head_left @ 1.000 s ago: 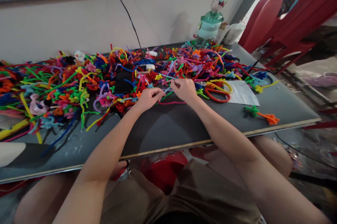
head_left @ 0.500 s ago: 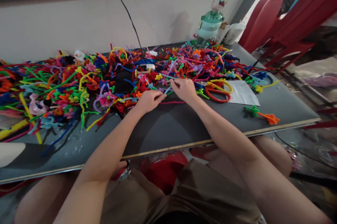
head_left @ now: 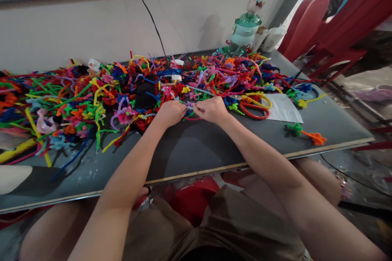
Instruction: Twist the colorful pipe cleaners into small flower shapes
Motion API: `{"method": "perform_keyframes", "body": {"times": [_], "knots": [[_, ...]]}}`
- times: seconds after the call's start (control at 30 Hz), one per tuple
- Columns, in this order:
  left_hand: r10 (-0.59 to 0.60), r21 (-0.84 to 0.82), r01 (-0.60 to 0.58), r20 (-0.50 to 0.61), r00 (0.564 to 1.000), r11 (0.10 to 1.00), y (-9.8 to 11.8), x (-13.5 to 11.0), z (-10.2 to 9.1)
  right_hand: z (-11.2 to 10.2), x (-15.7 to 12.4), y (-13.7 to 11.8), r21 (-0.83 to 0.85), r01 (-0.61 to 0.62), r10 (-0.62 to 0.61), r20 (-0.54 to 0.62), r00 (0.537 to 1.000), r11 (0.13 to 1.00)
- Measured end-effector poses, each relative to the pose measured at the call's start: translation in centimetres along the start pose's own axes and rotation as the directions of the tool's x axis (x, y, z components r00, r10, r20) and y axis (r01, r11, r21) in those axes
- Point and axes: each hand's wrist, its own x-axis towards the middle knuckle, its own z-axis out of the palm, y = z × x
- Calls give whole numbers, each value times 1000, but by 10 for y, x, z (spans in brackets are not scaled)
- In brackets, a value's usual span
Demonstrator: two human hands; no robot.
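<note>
A big heap of coloured pipe cleaners covers the back half of the dark grey table. At the heap's front edge my left hand and my right hand sit close together, fingers curled. Between them they pinch a thin pale purple pipe cleaner. A pink pipe cleaner lies on the table just under the hands.
A red loop and a white sheet of paper lie right of my hands, with a green and orange pipe cleaner flower nearer the edge. A green figurine bottle and cups stand at the back. Red chairs are right.
My hands have drawn closer together, the right hand sliding left and slightly toward me. The pink pipe cleaner is now mostly hidden under them.
</note>
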Motion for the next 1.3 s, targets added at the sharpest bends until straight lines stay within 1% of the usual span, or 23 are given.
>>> {"method": "perform_keyframes", "body": {"times": [0.07, 0.13, 0.2, 0.3, 0.37, 0.4, 0.47, 0.57, 0.63, 0.7, 0.73, 0.77, 0.87, 0.93, 1.03, 1.13, 1.23, 1.3], "knots": [[-52, 16, 52, -15, 999, 999, 2, -3, -2, 1, -1, 4, 0, -37, 37, -47, 998, 999], [-133, -49, 131, -34, 991, 990, 4, -5, -2, 0, -1, 6, 28, -83, 84, -74, 994, 996], [-228, -200, 215, -45, 973, 956, 4, -6, -3, 0, 0, 8, 86, -117, 123, -64, 990, 989], [-345, -465, 285, -47, 937, 838, 4, -5, -5, -1, 2, 11, 173, -140, 145, -14, 989, 975], [-391, -575, 300, -38, 919, 761, 4, -4, -6, -1, 4, 12, 204, -112, 117, -11, 993, 972], [-408, -601, 308, -33, 912, 737, 5, -3, -6, 0, 4, 13, 211, -83, 89, -18, 996, 974], [-421, -616, 321, -18, 907, 719, 6, -2, -6, 1, 4, 13, 219, -13, 21, -30, 999, 976], [-394, -643, 308, 11, 919, 701, 9, -2, -6, 6, 4, 10, 245, 79, -76, -22, 997, 966], [-373, -670, 297, 32, 927, 680, 12, -2, -6, 9, 3, 8, 265, 122, -120, -24, 992, 957], [-371, -715, 301, 62, 926, 631, 14, -1, -6, 11, 2, 7, 276, 145, -140, -39, 989, 950], [-371, -757, 304, 88, 924, 578, 16, -1, -7, 12, 1, 7, 280, 147, -139, -48, 989, 949], [-365, -810, 303, 119, 923, 502, 17, 0, -7, 12, 1, 7, 283, 144, -133, -57, 989, 948], [-322, -942, 267, 193, 927, 205, 20, 1, -8, 9, 0, 5, 320, 120, -107, -58, 993, 940], [-321, -970, 243, 222, 921, 25, 21, 2, -9, 5, 0, 0, 379, 125, -109, -64, 992, 917], [-315, -954, 232, 283, 906, -189, 21, 2, -12, -1, -1, -11, 481, 171, -139, -102, 985, 860], [-299, -919, 233, 331, 895, -318, 21, 2, -16, -7, 0, -20, 549, 171, -131, -111, 985, 818], [-343, -891, 221, 367, 865, -397, 25, 4, -19, -12, 2, -23, 567, 154, -106, -117, 988, 809], [-362, -869, 226, 402, 841, -441, 30, 6, -20, -13, 2, -23, 566, 162, -98, -143, 985, 808]]}}
